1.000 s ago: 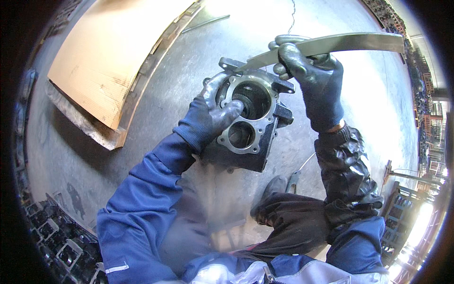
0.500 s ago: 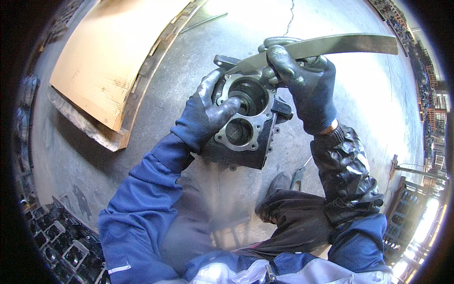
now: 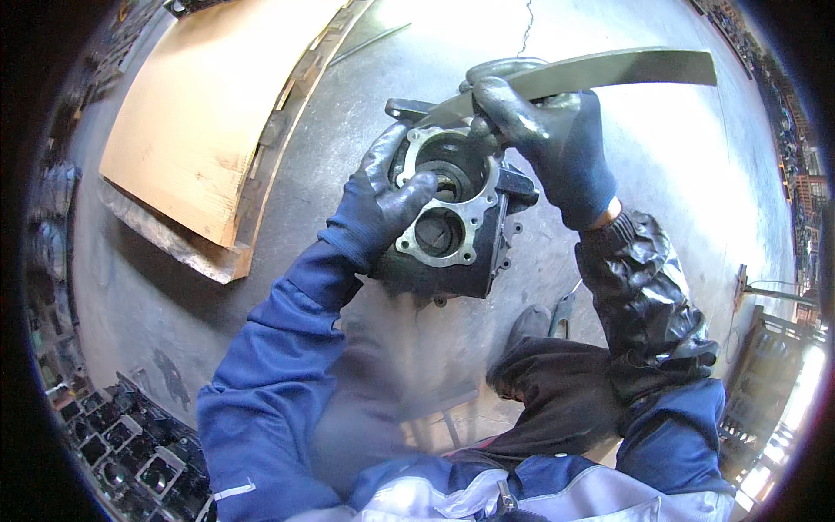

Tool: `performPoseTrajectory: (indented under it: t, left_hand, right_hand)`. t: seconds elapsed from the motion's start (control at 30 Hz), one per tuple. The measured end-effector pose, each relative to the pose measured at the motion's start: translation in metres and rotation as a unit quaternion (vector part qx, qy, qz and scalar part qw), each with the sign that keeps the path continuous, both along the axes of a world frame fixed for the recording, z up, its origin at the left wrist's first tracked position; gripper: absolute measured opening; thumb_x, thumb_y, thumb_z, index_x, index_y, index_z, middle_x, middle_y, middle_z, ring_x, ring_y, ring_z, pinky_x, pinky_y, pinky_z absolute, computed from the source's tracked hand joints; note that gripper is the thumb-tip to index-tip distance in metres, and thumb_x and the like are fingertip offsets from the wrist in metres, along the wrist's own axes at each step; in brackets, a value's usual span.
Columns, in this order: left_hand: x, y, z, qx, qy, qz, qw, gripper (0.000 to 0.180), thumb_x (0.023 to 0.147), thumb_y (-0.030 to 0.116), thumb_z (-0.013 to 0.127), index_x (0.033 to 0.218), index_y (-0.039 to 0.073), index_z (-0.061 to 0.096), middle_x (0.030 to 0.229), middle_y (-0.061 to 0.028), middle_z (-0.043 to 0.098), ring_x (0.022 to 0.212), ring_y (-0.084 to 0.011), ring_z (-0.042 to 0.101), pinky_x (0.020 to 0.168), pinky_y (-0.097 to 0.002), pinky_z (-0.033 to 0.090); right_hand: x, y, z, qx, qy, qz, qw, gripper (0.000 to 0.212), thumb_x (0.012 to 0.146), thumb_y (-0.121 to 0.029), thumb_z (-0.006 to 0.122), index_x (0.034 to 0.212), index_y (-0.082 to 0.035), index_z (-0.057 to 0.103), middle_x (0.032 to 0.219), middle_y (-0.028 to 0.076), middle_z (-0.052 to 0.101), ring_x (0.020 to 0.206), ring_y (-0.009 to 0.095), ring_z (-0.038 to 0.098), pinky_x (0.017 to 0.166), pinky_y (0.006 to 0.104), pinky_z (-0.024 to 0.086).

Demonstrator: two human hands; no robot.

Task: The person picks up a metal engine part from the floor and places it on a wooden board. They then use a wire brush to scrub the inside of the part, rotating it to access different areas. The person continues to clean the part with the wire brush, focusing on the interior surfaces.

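A black cast gearbox housing (image 3: 448,281) rests on the floor in front of me, its bare-metal machined face turned up, with a large bore and a smaller one nearer me. My gloved left hand (image 3: 380,198) grips its left side, thumb over the large bore's rim and fingers along the outer wall. My gloved right hand (image 3: 565,143) is closed around a long, flat grey metal file (image 3: 639,70). The file's narrow end lies at the far edge of the machined face; its wide end sticks out to the right. Whether it touches the metal is hard to tell.
A cardboard-topped wooden pallet (image 3: 196,130) stands at the left. Behind it a thin rod (image 3: 370,43) lies on the concrete floor. A green-handled tool (image 3: 563,315) is beside my right foot. Several black castings (image 3: 130,452) are stacked at the lower left, a metal rack (image 3: 765,391) at the right.
The file and my right hand have shifted slightly left and away from me along the housing. My left hand keeps its grip. The whole view has also shifted a little.
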State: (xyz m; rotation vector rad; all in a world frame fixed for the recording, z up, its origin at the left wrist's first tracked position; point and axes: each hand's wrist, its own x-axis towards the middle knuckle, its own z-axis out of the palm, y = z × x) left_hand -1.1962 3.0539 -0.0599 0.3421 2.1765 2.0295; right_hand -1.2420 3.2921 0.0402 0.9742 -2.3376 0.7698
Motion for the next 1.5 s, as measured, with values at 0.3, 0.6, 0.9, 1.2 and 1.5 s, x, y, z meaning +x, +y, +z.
performPoseTrajectory:
  t: [0.3, 0.6, 0.9, 1.2, 1.5]
  left_hand:
    - [-0.007, 0.001, 0.000, 0.021, -0.031, -0.027, 0.999, 0.072, 0.098, 0.005, 0.069, 0.160, -0.006, 0.035, 0.149, -0.0194, 0.057, 0.139, -0.0262, 0.055, 0.119, -0.0406, 0.045]
    - [-0.005, 0.005, -0.001, -0.017, 0.018, -0.008, 1.000, 0.065, 0.097, 0.005, 0.065, 0.156, -0.004, 0.037, 0.143, -0.0177, 0.061, 0.132, -0.0238, 0.060, 0.112, -0.0387, 0.050]
    - [-0.007, 0.002, -0.005, -0.033, 0.007, -0.008, 0.999, 0.072, 0.097, 0.012, 0.071, 0.158, -0.003, 0.037, 0.149, -0.0199, 0.057, 0.137, -0.0271, 0.056, 0.117, -0.0413, 0.045]
    - [-0.009, -0.002, -0.009, -0.113, 0.076, 0.013, 0.991, 0.075, 0.095, 0.020, 0.074, 0.156, -0.004, 0.040, 0.145, -0.0212, 0.059, 0.131, -0.0277, 0.061, 0.113, -0.0405, 0.049]
    - [-0.010, -0.004, -0.013, -0.153, 0.086, 0.030, 0.984, 0.074, 0.094, 0.019, 0.074, 0.155, -0.005, 0.041, 0.144, -0.0228, 0.060, 0.133, -0.0290, 0.061, 0.114, -0.0404, 0.048]
  right_hand:
    - [0.006, 0.008, 0.006, -0.177, -0.229, 0.010, 0.957, 0.030, 0.101, -0.026, 0.076, 0.115, 0.000, 0.077, 0.102, 0.014, 0.080, 0.090, 0.019, 0.078, 0.077, 0.0315, 0.064]
    - [0.017, 0.020, -0.001, -0.170, -0.208, 0.011, 0.963, 0.029, 0.103, -0.023, 0.075, 0.120, 0.000, 0.077, 0.107, 0.014, 0.080, 0.094, 0.017, 0.077, 0.081, 0.0290, 0.063]
    - [0.028, 0.018, -0.020, -0.309, -0.315, -0.029, 0.897, 0.030, 0.103, -0.028, 0.073, 0.117, -0.001, 0.076, 0.097, 0.011, 0.079, 0.082, 0.015, 0.075, 0.070, 0.0295, 0.061]
    - [0.041, 0.007, -0.025, -0.354, -0.368, -0.029, 0.859, 0.029, 0.106, -0.026, 0.070, 0.119, -0.001, 0.074, 0.096, 0.009, 0.078, 0.080, 0.011, 0.072, 0.067, 0.0253, 0.057]
    - [0.045, 0.026, -0.021, -0.310, -0.291, -0.049, 0.904, 0.028, 0.105, -0.030, 0.070, 0.118, -0.006, 0.076, 0.101, 0.012, 0.079, 0.093, 0.019, 0.076, 0.080, 0.0329, 0.062]
